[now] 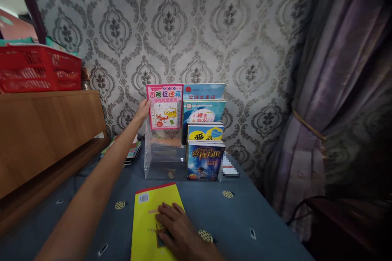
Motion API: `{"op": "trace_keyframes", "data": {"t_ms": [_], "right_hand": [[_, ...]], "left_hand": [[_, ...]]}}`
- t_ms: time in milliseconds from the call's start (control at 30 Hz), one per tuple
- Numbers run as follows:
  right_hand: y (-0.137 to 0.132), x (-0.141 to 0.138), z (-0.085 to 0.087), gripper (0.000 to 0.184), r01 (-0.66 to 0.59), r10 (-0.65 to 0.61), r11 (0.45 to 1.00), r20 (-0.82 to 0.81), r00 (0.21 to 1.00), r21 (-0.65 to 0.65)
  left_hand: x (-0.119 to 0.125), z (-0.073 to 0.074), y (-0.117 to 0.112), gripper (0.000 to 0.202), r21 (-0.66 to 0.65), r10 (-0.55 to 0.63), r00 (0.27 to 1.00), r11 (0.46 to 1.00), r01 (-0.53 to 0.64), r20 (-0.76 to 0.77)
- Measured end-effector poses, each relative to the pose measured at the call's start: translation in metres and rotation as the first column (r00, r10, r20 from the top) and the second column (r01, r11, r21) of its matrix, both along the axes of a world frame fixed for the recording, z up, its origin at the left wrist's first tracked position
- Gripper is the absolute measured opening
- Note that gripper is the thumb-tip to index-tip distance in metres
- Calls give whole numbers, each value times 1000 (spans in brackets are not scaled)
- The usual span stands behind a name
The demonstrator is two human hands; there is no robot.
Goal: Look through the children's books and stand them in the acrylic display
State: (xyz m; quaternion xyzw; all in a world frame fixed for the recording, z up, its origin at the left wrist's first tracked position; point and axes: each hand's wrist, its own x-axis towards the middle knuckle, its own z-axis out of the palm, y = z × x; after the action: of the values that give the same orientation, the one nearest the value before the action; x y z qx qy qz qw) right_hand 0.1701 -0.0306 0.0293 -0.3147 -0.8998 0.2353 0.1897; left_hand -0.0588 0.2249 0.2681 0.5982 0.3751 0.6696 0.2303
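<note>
My left hand (143,110) reaches far forward and grips the left edge of a pink picture book (167,124), which stands upright at the back left of a clear acrylic book rack (148,163). Some of its fingers are hidden by the book. My right hand (174,226) lies on a yellow book (142,226), fingers stretched out over the back cover. In the rack's right column stand a light blue book (203,91), a teal book (190,110), a blue-and-yellow book (197,130) and, lowest, a dark blue book (203,163).
The rack stands on a blue patterned cloth (245,212) against a papered wall (251,49). A stack of books (133,155) lies behind at left. A red basket (39,67) sits on a wooden headboard (45,134). At right hang a purple curtain (324,89) and a dark cabinet (346,220).
</note>
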Motion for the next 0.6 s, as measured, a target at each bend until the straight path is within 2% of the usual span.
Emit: {"op": "trace_keyframes", "data": {"t_ms": [267, 400, 600], "right_hand": [[-1, 1, 3, 41, -21, 21, 999, 0, 1000, 28], [0, 1, 3, 40, -27, 26, 999, 12, 1000, 48], [-1, 1, 7, 40, -24, 24, 1000, 18, 1000, 9]], "left_hand": [[-2, -3, 0, 35, -35, -72, 997, 997, 73, 30], [0, -5, 4, 41, 1, -117, 991, 993, 117, 58], [2, -6, 12, 44, 75, -175, 981, 983, 168, 88]]}}
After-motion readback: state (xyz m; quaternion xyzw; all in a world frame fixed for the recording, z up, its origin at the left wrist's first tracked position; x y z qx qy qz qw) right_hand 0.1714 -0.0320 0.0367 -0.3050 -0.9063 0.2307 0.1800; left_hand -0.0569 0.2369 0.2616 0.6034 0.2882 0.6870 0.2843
